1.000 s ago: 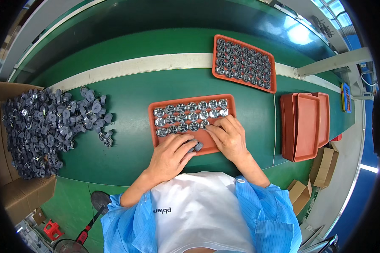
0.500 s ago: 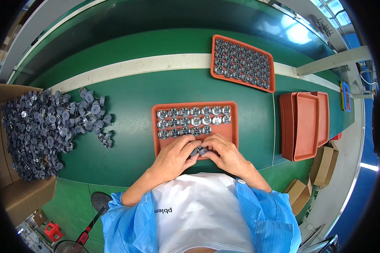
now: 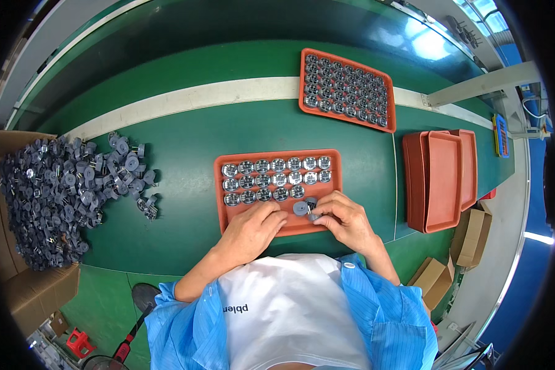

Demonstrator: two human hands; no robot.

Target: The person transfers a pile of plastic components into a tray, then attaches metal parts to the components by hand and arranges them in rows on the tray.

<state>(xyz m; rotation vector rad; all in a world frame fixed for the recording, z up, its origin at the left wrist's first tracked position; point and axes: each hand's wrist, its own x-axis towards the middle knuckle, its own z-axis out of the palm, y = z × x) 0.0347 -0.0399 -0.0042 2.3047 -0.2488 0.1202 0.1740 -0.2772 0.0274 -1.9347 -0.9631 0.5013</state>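
Parts (image 3: 300, 208), apparently in right hand (image 3: 349, 221), tray (image 3: 299, 227) beneath

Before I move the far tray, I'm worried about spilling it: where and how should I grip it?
Come from the near side: left hand on its left short rim, right hand on the right one. The far tray lies skewed, its raised rim bare, while rows of parts fill its floor. Rim grips, kept level, should likely disturb them least.
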